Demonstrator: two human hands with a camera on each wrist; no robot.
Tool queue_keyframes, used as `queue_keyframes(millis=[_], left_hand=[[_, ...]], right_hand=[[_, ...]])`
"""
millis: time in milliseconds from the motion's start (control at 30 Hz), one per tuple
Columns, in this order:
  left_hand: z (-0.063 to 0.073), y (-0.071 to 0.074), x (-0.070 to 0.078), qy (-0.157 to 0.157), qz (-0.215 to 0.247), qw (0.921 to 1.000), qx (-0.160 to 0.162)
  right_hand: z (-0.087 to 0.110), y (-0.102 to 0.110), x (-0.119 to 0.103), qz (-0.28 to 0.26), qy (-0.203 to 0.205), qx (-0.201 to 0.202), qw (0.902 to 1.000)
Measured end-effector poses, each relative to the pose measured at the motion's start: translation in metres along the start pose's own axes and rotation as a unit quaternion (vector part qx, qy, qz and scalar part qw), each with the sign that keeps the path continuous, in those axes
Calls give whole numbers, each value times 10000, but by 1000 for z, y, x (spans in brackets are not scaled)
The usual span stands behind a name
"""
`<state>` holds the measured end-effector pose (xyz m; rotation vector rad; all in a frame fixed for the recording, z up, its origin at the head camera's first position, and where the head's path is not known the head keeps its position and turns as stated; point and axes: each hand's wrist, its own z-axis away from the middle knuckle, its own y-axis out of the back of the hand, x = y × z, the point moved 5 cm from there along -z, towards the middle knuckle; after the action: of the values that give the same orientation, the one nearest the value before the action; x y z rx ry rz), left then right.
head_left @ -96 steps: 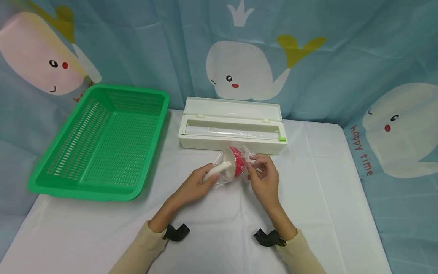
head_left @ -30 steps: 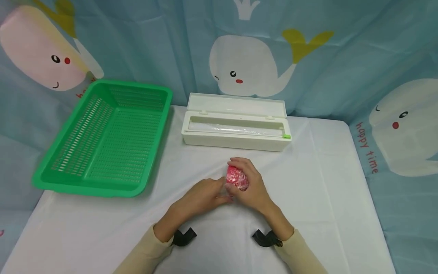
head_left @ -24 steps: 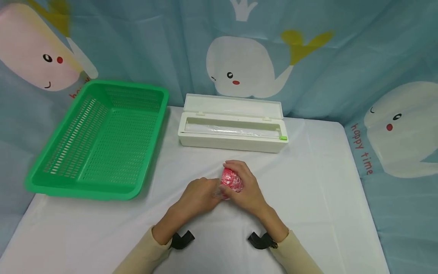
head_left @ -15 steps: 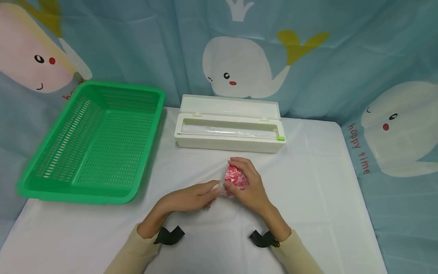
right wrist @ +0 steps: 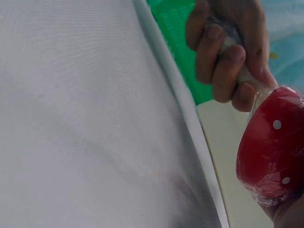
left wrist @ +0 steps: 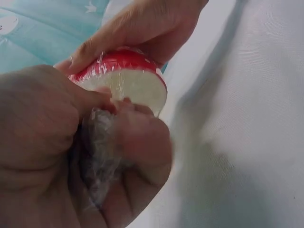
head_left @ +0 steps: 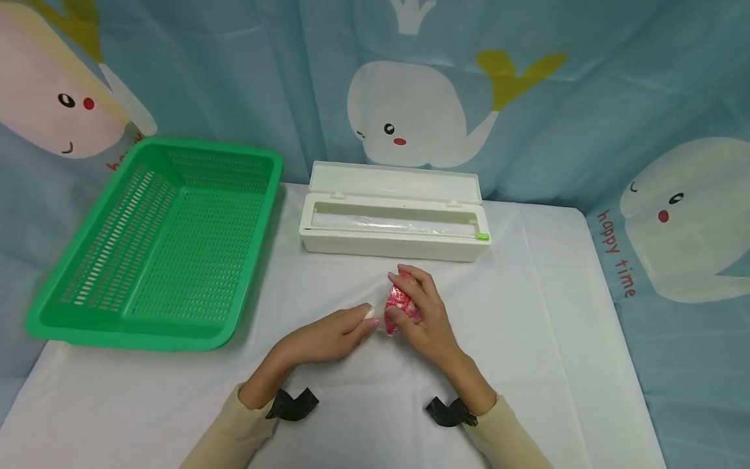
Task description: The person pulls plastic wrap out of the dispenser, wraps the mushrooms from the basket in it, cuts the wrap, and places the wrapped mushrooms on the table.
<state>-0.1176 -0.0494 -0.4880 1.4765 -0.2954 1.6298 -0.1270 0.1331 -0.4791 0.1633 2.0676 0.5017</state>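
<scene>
A toy mushroom, its red cap dotted white, is wrapped in clear cling film and held above the table between my hands. My right hand cups the cap, fingers and thumb bent around it. My left hand curls around the pale stem, gripping the bunched cling film there. Most of the stem is hidden by the left fingers, though a film-covered piece shows in the right wrist view. The cap's cream underside faces the left hand.
Behind the hands stands a white cling film dispenser, lid up, with a film roll and a green slider. A green plastic basket stands at the left. A whale-print curtain borders the white-covered table.
Earlier, the left hand held the stem while the right pinched loose film beside the cap. Now the right hand cups the cap, film lies closer around it, and the left hand grips film bunched along the stem.
</scene>
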Motion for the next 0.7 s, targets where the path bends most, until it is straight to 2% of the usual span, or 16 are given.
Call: queue_keyframes(millis=[167, 333, 400, 567, 700], left_hand=[[3, 0, 0, 113, -83, 9995, 298], [7, 2, 2, 397, -38, 9975, 579], [10, 5, 4, 416, -84, 9965, 723], [9, 14, 6, 20, -430, 9914, 1237], [5, 18, -1, -13, -536, 9837, 1715]], right_hand=[[4, -1, 0, 230, 1, -62, 9997], [11, 2, 0, 587, -340, -337, 9971], [12, 2, 1, 659, -511, -456, 9955], [8, 4, 3, 717, -991, -590, 9907], [8, 6, 5, 953, -1308, -784, 9837]])
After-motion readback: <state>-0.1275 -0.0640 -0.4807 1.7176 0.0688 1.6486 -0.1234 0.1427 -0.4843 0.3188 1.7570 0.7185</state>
